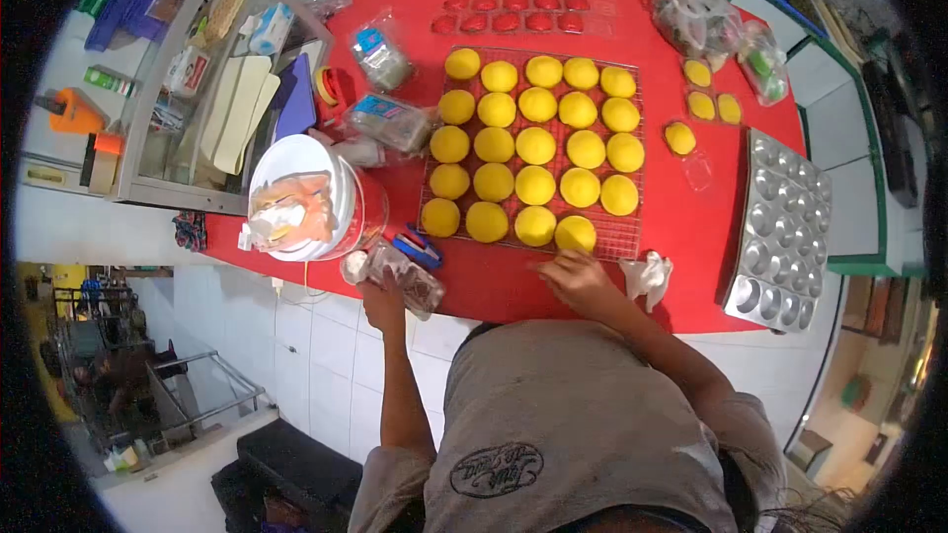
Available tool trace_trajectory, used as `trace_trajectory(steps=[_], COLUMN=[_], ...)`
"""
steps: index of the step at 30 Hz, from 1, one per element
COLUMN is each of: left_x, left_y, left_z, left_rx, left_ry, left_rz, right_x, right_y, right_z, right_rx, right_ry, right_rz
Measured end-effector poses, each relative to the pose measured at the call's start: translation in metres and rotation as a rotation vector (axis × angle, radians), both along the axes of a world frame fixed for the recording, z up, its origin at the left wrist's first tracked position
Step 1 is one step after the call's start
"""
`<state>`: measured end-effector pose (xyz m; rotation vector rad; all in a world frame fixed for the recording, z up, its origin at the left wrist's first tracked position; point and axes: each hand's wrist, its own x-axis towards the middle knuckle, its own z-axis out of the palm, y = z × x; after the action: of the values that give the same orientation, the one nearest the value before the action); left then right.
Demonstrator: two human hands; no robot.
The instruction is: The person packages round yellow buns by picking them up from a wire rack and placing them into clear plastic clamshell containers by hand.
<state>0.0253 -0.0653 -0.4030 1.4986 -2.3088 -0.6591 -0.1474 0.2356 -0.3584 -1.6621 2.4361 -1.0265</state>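
Observation:
My left hand (383,302) is at the table's front edge, its fingers closed on the end of a clear plastic pack (420,288). A white bundled piece (355,266) lies beside it, and a blue stapler-like tool (417,250) is just beyond. My right hand (581,283) is low over the front edge of the wire rack (629,237), fingers loosely bent and apart, with nothing visible in them. Closest to it is a round yellow cake (575,234) in the front row. Several more yellow cakes (535,146) sit in rows on the rack.
A white bucket (341,207) stands left, near plastic-wrapped packs (388,121) and a glass cabinet (148,153). Red pieces in clear trays (511,22) lie at the back. Packed yellow cakes (700,105), a metal moulded pan (780,232) and a crumpled white cloth (648,278) are right.

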Motion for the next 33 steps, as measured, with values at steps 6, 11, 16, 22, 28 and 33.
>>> trace_trajectory(steps=[6,11,16,22,28,33], left_x=[0.015,0.02,-0.009,-0.053,-0.1,-0.108], left_y=[-0.021,-0.002,0.043,0.06,0.069,0.058], left_z=[-0.025,-0.002,0.079,0.09,0.094,0.094], left_rx=[0.23,0.26,0.138,0.693,0.951,1.555], left_ry=[0.317,0.507,0.602,0.869,1.03,1.114], left_rz=[-0.014,-0.064,-0.228,-0.299,-0.624,-0.549], right_x=[0.014,0.025,0.03,-0.006,-0.003,0.002], right_y=[-0.068,-0.101,-0.117,-0.097,-0.095,-0.1], right_z=[-0.013,-0.014,0.012,0.045,0.064,0.066], right_rx=[-0.031,-0.034,-0.344,-0.031,-0.04,-0.123], right_ry=[0.07,0.035,-0.471,-0.919,-0.805,-0.343], right_rz=[0.156,0.16,0.054,0.007,-0.178,-0.407])
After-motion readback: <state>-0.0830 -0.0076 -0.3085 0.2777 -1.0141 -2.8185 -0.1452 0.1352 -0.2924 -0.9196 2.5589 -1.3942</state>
